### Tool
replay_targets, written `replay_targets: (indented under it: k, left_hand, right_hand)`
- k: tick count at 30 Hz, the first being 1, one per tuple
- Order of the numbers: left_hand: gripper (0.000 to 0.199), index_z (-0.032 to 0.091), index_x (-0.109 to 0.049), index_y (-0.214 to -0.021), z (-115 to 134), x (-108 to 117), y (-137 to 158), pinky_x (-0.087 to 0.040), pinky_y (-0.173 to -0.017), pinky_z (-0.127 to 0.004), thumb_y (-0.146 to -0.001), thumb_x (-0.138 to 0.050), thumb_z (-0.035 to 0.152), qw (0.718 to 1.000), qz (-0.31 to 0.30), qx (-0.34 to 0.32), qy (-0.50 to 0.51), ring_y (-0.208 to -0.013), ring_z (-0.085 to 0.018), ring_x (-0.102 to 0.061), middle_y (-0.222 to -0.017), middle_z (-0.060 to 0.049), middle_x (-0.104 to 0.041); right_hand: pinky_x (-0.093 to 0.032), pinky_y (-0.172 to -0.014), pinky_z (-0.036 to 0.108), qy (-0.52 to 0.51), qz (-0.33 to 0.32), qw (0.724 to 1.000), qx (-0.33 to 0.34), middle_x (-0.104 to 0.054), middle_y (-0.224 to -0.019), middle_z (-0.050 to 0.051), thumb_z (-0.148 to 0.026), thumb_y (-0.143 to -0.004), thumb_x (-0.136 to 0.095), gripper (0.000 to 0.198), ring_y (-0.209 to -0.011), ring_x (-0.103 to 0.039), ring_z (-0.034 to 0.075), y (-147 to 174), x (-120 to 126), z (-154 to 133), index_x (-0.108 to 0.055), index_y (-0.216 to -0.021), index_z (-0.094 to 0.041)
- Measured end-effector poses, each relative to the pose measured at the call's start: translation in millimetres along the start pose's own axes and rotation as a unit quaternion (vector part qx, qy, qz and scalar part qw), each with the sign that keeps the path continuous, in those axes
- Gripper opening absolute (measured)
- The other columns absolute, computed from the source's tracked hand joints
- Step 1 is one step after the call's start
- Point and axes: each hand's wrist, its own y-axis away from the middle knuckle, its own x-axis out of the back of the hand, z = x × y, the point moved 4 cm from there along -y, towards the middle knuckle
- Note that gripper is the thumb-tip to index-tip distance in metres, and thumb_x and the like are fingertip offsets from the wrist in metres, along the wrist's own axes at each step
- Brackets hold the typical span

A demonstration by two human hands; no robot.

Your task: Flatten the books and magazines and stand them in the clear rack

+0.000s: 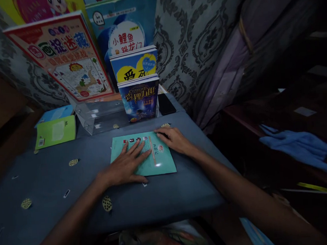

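Note:
A teal book lies closed and flat on the blue-grey tablecloth, its cover lettering turned sideways to me. My left hand rests flat on the book's left half with fingers spread and the thumb reaching past its near edge. At the book's far right corner is my right hand, fingers stretched out and touching the cover edge. Part of the cover is hidden under the left hand. Just beyond the book, a dark blue book stands upright in a clear acrylic rack.
More books stand in the rack, among them a red-bordered picture book and a blue one. A green booklet lies at the left. Behind the rack's right end is a black phone-like slab. Blue cloth lies off to the right.

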Motion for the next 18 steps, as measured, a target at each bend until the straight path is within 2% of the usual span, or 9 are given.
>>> replay_targets:
  k: [4,7,10,13,18]
  left_hand:
    - [0.081,0.042,-0.021,-0.158,-2.3,11.8,8.2,-0.005,-0.123,-0.065,-0.090,-0.062,0.060,0.999,-0.035,-0.013,0.033,-0.155,-0.034,-0.014,-0.168,-0.004,-0.015]
    - [0.073,0.048,-0.028,-0.154,-11.2,22.4,18.8,-0.011,-0.124,-0.063,-0.092,-0.067,0.045,0.997,-0.054,-0.004,0.055,-0.154,-0.030,-0.020,-0.166,0.000,-0.023]
    - [0.070,0.047,-0.036,-0.151,-29.8,31.8,30.5,-0.018,-0.124,-0.059,-0.092,-0.069,0.034,0.997,-0.043,0.026,0.063,-0.152,-0.029,-0.027,-0.163,0.000,-0.032]
    - [0.066,0.043,-0.040,-0.151,-52.8,36.5,38.9,-0.022,-0.123,-0.058,-0.093,-0.066,0.026,0.996,-0.010,0.063,0.054,-0.152,-0.027,-0.030,-0.162,-0.002,-0.036]
    - [0.060,0.037,-0.045,-0.149,-74.3,34.3,40.5,-0.040,-0.116,-0.054,-0.093,-0.062,0.027,0.994,0.026,0.088,0.052,-0.147,-0.029,-0.039,-0.161,-0.003,-0.038]
  right_hand:
    - [-0.054,-0.094,0.042,0.049,0.009,0.998,-0.027,-0.078,-0.110,0.010,-0.025,-0.095,-0.049,0.033,-0.103,-0.070,0.028,17.2,7.7,-9.6,-0.074,-0.115,-0.017]
    - [-0.054,-0.090,0.042,0.063,0.026,0.997,-0.048,-0.079,-0.099,0.009,-0.027,-0.097,-0.047,0.031,-0.091,-0.072,0.027,39.1,14.2,-19.9,-0.075,-0.108,-0.017]
    - [-0.056,-0.082,0.037,0.059,0.059,0.994,-0.067,-0.079,-0.087,0.006,-0.027,-0.097,-0.047,0.028,-0.079,-0.072,0.025,64.6,17.5,-33.8,-0.074,-0.095,-0.021]
    - [-0.057,-0.074,0.035,0.040,0.088,0.994,-0.055,-0.078,-0.087,0.007,-0.027,-0.098,-0.047,0.026,-0.079,-0.073,0.024,84.8,13.2,-50.3,-0.072,-0.091,-0.021]
    - [-0.057,-0.090,0.043,0.030,0.095,0.995,-0.012,-0.078,-0.100,0.009,-0.024,-0.098,-0.047,0.024,-0.095,-0.074,0.026,94.0,0.6,-64.7,-0.070,-0.094,-0.023]
